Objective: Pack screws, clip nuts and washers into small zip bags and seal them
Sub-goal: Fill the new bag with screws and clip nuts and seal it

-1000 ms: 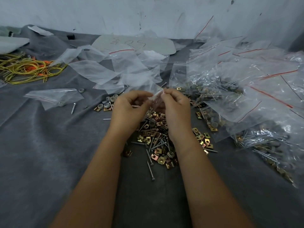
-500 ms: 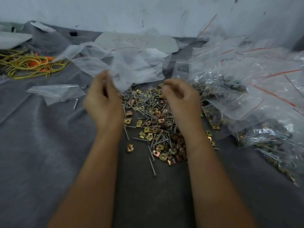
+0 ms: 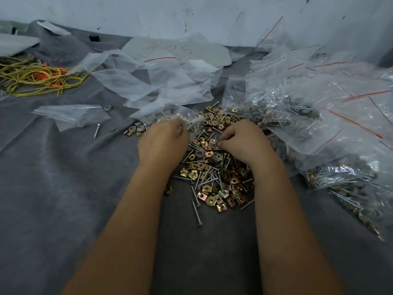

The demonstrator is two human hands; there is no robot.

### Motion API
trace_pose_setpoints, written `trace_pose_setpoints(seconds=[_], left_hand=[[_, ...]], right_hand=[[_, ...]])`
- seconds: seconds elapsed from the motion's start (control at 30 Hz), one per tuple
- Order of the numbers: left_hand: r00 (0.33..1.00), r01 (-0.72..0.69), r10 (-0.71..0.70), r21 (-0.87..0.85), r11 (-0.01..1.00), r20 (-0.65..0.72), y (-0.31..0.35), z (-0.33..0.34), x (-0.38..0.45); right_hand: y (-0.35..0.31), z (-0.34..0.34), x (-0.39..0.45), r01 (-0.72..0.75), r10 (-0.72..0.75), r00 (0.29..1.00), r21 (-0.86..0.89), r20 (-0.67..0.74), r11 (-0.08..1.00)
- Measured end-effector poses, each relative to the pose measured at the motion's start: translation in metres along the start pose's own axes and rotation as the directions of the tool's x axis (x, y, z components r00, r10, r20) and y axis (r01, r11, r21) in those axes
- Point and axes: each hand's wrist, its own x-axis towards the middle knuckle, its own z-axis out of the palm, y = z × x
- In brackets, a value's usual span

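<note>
Both forearms are bare to the frame edge: no sleeves, watch or rings visible.

A dark grey cloth (image 3: 63, 188) covers the tabletop under gold and coppery clip nuts (image 3: 212, 188), silver screws (image 3: 196, 211), grey washers (image 3: 136, 128), clear zip bags (image 3: 319, 86) with thin red stripes, yellow-green wires (image 3: 32, 77) with orange bits, and a whitish scuffed wall (image 3: 191, 15) behind.
</note>
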Motion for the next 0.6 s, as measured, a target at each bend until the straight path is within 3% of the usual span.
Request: trace_pose_setpoints(seconds=[0.1,0.2,0.33,0.47,0.6], left_hand=[[1.000,-0.006,0.006,-0.013,1.000,0.006,0.002,0.003,0.000],[1.000,-0.002,0.001,-0.015,1.000,-0.021,0.001,0.004,0.001],[0.997,-0.006,-0.001,-0.089,0.996,-0.077,0.001,0.004,0.001],[0.996,-0.033,0.018,-0.170,0.985,-0.089,0.008,0.006,-0.004],[0.996,-0.066,0.053,-0.223,0.973,-0.066,0.009,0.007,-0.005]], right_hand=[[-0.007,0.009,0.002,-0.004,-0.001,0.998,-0.090,-0.062,0.996],[-0.010,0.021,-0.002,0.000,-0.008,0.981,-0.042,-0.192,0.999],[-0.018,0.026,-0.007,0.203,-0.146,0.889,0.088,-0.435,0.975],[-0.024,0.027,-0.011,0.359,-0.242,0.863,0.202,-0.444,0.911],[-0.022,0.034,-0.007,0.357,-0.300,0.862,0.071,-0.409,0.931]])
